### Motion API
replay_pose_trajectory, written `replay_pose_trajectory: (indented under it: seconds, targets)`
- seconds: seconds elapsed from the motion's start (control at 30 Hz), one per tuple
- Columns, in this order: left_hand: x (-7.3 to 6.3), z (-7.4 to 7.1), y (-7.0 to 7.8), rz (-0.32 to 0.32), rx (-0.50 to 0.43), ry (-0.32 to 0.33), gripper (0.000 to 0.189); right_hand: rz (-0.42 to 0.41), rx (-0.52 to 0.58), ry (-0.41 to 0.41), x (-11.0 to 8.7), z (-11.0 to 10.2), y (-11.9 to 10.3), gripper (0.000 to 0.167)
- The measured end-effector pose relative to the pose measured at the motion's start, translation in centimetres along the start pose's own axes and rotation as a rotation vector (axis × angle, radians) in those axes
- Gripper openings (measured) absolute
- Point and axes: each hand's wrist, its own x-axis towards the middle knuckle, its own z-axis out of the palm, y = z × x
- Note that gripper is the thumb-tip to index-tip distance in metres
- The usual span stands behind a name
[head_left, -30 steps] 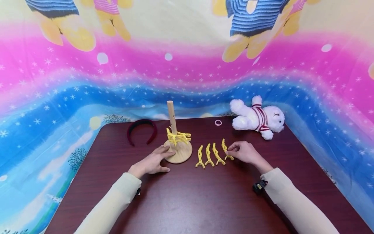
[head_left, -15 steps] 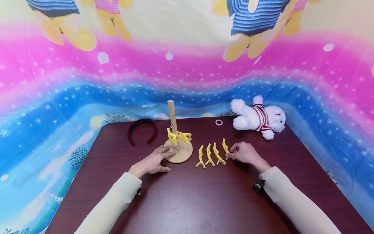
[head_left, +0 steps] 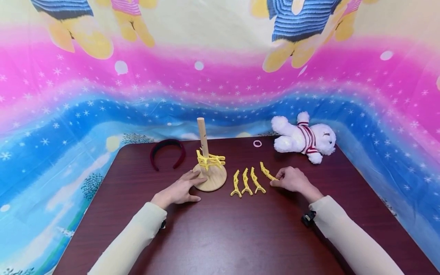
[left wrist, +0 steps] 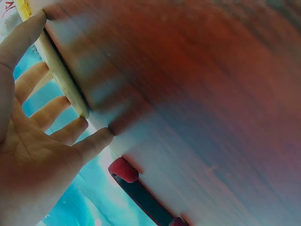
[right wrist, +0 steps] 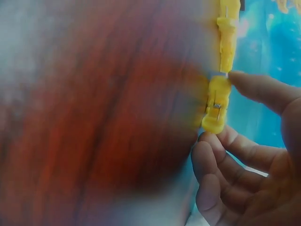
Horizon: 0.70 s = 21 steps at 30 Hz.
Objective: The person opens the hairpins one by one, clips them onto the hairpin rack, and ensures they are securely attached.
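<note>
My left hand (head_left: 178, 189) rests spread on the round wooden base (head_left: 215, 180) of an upright dowel stand (head_left: 203, 137). Several yellow hair clips (head_left: 214, 162) sit around the dowel just above the base. In the left wrist view, the fingers lie along the base's rim (left wrist: 63, 77). My right hand (head_left: 292, 179) pinches the forked end of a yellow hair clip (head_left: 266, 172) between thumb and fingers. Its small spring shows in the right wrist view, on the clip (right wrist: 217, 101). That clip slants on the table, right of three similar yellow clips (head_left: 254, 179) in a row.
A dark red headband (head_left: 167, 142) lies left of the stand. Towards the back edge is a pink hair tie (head_left: 257, 143). A white plush bear (head_left: 302, 138) in a striped top lies at the back right. Printed cloth (head_left: 223, 84) hangs behind the dark wooden table (head_left: 220, 236).
My right hand has shifted slightly right, swinging the clip's forked end rightward so the clip slants more. The left hand has stayed on the base.
</note>
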Motion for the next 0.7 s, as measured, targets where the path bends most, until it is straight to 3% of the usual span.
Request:
replay_pose_trajectory:
  seconds: [0.33,0.7]
  targets:
    - [-0.04,-0.07,0.02,0.034,0.022,0.027,0.073,0.064,-0.088,-0.013,-0.03,-0.15,-0.15,0.045]
    - [-0.10,0.01,0.05,0.024,0.016,0.017,0.073,0.069,-0.070,0.006,-0.09,-0.15,0.36,0.036]
